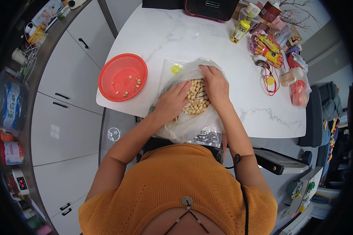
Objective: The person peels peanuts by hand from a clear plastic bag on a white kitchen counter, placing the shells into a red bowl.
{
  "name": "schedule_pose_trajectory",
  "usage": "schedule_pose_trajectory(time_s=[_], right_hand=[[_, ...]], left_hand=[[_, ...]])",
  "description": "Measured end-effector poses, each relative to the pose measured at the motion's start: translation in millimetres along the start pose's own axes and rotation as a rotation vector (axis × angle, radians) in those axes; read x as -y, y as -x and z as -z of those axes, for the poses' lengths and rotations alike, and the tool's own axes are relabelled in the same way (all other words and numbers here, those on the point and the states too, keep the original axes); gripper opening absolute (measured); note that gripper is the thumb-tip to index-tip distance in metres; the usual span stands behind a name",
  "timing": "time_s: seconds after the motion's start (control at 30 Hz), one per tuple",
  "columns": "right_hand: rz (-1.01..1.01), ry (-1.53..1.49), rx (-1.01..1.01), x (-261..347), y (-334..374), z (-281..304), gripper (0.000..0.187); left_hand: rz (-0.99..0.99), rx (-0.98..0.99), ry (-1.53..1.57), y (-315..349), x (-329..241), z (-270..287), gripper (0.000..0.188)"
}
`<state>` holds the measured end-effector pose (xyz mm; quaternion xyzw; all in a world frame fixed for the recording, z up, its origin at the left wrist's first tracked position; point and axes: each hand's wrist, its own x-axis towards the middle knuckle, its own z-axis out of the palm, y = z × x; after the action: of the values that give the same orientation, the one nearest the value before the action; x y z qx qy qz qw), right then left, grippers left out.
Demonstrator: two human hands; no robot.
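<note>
Your left hand (171,102) and right hand (215,87) lie flat, fingers spread and gripping nothing, on either side of a pile of peanuts (197,101) on a clear plastic bag (188,125) at the near table (208,39) edge. A red basket (122,77) with a few peanuts sits just left.

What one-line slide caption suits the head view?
Both hands, left hand and right hand, rest on peanuts in a plastic bag beside a red basket.

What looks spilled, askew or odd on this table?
Nothing is spilled: the peanuts lie on the plastic bag between both hands, a few more inside the red basket. Only the bag's near end overhangs the table edge.
</note>
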<state>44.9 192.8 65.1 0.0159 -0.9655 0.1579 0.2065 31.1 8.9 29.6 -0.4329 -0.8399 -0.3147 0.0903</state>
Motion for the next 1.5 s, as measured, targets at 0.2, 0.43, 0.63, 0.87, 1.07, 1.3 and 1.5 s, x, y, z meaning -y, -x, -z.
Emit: schedule_pose_trajectory(time_s=[0.2,0.43,0.63,0.87,1.07,1.3,1.5], right_hand=[[0.146,0.049,-0.125,-2,16,-6,0.039],[0.495,-0.301,0.158,17,47,13,0.016],[0.550,-0.265,0.270,30,58,-6,0.014],[0.503,-0.216,0.145,21,48,9,0.011],[0.328,-0.104,0.110,17,48,13,0.007],[0.239,-0.009,0.172,11,46,15,0.009],[0.488,-0.093,0.074,22,21,-8,0.018]], left_hand=[[-0.005,0.141,0.040,-22,18,10,0.051],[-0.110,0.104,0.088,-46,45,7,0.043],[-0.168,0.104,0.125,-63,42,7,0.042],[-0.253,0.094,-0.088,-22,8,30,0.029],[-0.156,0.287,-0.169,2,8,38,0.022],[-0.090,0.311,-0.276,6,11,39,0.017],[-0.115,0.298,-0.290,7,14,35,0.016]])
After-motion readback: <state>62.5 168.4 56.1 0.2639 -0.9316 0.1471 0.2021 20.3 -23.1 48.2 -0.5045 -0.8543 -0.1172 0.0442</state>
